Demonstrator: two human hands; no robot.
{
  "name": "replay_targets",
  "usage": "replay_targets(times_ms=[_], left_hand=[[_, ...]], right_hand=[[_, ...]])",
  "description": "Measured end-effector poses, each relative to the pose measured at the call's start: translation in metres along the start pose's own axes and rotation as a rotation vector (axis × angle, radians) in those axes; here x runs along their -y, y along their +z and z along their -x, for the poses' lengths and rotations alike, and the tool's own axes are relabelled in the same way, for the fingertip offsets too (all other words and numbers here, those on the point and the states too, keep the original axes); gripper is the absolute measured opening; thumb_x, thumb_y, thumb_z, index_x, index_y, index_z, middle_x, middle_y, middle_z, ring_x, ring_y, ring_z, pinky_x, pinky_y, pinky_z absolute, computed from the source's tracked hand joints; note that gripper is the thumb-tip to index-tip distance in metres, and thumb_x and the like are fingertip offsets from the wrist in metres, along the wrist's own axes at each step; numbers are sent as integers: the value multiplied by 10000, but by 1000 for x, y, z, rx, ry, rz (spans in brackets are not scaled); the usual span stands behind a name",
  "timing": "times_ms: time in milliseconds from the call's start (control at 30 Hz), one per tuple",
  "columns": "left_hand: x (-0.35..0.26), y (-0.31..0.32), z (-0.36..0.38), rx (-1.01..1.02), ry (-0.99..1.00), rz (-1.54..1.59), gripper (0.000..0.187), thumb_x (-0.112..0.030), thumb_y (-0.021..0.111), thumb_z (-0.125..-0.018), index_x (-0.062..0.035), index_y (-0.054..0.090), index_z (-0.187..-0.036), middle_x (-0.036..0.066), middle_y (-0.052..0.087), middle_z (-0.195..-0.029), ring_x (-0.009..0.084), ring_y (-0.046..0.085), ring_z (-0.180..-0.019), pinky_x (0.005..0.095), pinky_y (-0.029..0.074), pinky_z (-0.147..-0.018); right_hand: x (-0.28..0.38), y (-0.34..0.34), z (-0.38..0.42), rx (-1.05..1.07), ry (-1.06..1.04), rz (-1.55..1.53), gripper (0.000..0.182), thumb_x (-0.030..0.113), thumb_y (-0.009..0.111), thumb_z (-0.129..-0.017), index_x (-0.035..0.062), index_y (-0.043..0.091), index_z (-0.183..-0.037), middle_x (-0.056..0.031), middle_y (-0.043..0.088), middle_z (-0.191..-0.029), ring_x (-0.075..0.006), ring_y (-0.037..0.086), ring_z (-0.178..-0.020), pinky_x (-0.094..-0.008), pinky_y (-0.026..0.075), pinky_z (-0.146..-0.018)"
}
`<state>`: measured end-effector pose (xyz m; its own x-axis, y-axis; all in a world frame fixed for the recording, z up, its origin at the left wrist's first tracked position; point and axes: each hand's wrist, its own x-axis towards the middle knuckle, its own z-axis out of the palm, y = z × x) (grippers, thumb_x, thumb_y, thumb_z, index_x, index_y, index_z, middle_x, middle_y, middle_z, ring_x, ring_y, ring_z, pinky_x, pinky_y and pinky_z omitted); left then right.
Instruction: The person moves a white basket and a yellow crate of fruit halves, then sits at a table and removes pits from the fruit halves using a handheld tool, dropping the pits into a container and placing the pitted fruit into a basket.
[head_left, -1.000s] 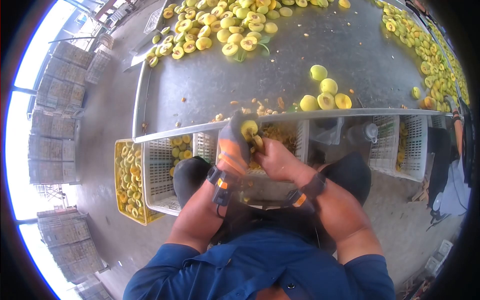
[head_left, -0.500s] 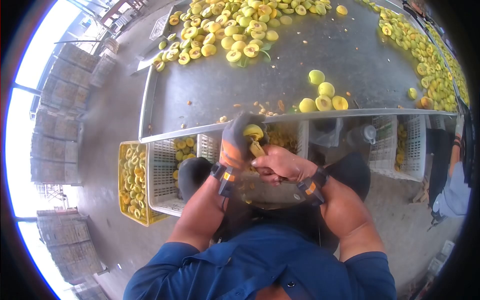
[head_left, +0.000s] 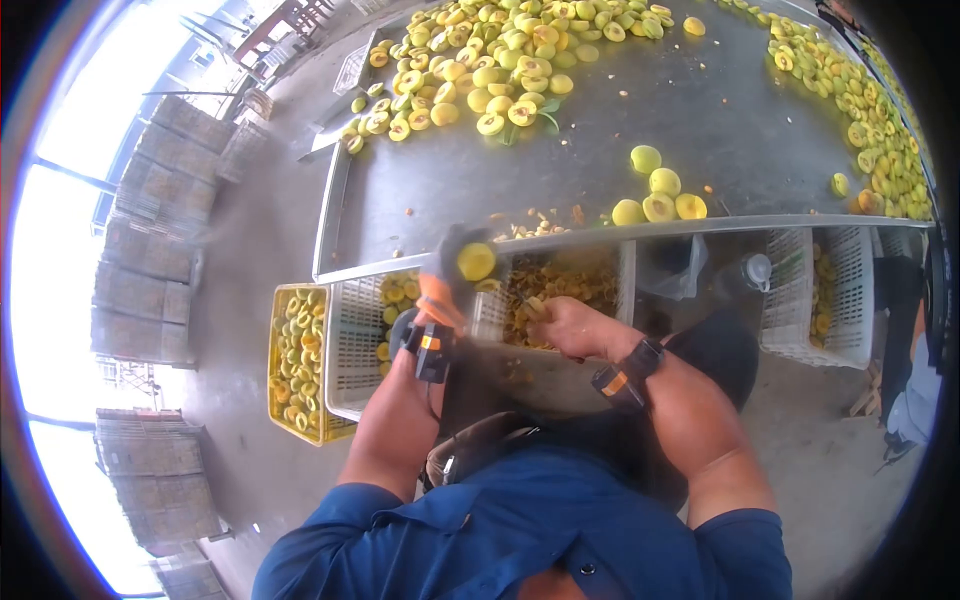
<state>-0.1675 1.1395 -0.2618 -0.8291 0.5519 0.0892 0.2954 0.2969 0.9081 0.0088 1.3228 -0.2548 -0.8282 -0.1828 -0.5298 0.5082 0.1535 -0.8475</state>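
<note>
My left hand (head_left: 445,280), in a dark and orange glove, is closed on a yellow peach half (head_left: 477,262) just below the table edge. It is blurred and sits above the white crates. My right hand (head_left: 575,326) is bare and closed in a fist, lower and to the right. A small tan piece (head_left: 537,308) shows at its fingertips; I cannot make out what it is. Behind this hand is a crate of peach scraps (head_left: 580,285). On the metal table (head_left: 540,180) above lie several whole and cut peaches (head_left: 660,207).
A big heap of peach halves (head_left: 500,70) covers the table's far left, and another heap (head_left: 865,130) its right. A yellow crate (head_left: 322,400) of halves and a white crate (head_left: 350,350) stand at left. Another person's sleeve (head_left: 915,400) shows at right. Stacked crates (head_left: 145,310) stand far left.
My hands have drawn apart: the left one moved left with the peach half, the right one away from it. The view has shifted slightly.
</note>
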Motion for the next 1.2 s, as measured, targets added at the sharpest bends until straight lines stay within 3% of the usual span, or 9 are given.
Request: replay_targets(times_ms=[267,300,400,567,733,833,933,1033,1200], left_hand=[[28,-121,37,-212,464,-1079,258,-119,678,-1027,-86,742,-1275,131,779,-1216,302,744,-1011,393,614,-920],[31,-130,35,-260,244,-1084,248,-131,683,-1020,-80,752,-1253,138,774,-1224,315,740,-1024,415,603,-942],[30,-139,12,-388,-427,-1072,232,-169,697,-997,-64,781,-1186,159,759,-1248,355,731,-1066,481,568,-1006],[-41,12,-90,-116,143,-320,459,-96,782,-938,-63,706,-1389,161,733,-1269,266,711,-1137,399,577,-985],[-91,205,-174,313,714,-623,606,-172,826,-865,-118,661,-1445,180,693,-1338,367,696,-1173,428,564,-1029],[-73,258,-199,397,677,-790,582,-186,798,-849,-133,686,-1417,189,699,-1337,409,691,-1171,445,564,-1033],[-55,240,-211,351,574,-482,511,-164,774,-879,-104,709,-1383,160,747,-1233,326,739,-1062,399,596,-942],[-41,178,-204,552,-77,306,440,-129,740,-925,-43,715,-1356,128,769,-1105,215,747,-938,344,604,-830],[-79,116,-117,519,254,-61,422,31,676,-966,-3,693,-1386,85,770,-1153,146,721,-926,271,586,-778]], right_hand=[[2,-2,32,-261,-335,219,358,298,685,-970,-39,640,-1081,-299,733,-990,-479,714,-975,-515,562,-850],[4,-5,39,-265,-360,220,348,287,675,-974,-41,632,-1082,-299,731,-987,-484,712,-965,-524,561,-844],[12,-11,52,-279,-372,210,306,251,644,-983,-40,614,-1073,-301,727,-975,-494,704,-943,-547,554,-829],[13,-18,48,-395,-416,167,302,242,630,-994,-39,600,-1102,-313,706,-889,-515,691,-885,-569,543,-785],[23,-38,54,-713,-444,-52,276,185,648,-1015,-40,543,-1135,-322,687,-832,-532,687,-830,-585,530,-718],[24,-52,59,-800,-496,-164,256,148,662,-1014,-42,523,-1114,-323,679,-844,-543,675,-839,-566,518,-710],[24,-57,63,-819,-469,-176,242,155,659,-1013,-37,536,-1095,-329,677,-843,-550,672,-831,-567,525,-717],[16,-57,57,-836,-474,-216,239,162,664,-1008,-34,582,-1117,-319,700,-898,-533,689,-889,-544,546,-775],[23,-64,56,-781,-410,-278,300,185,668,-987,-37,634,-1187,-288,734,-1038,-493,701,-1024,-499,550,-893]])
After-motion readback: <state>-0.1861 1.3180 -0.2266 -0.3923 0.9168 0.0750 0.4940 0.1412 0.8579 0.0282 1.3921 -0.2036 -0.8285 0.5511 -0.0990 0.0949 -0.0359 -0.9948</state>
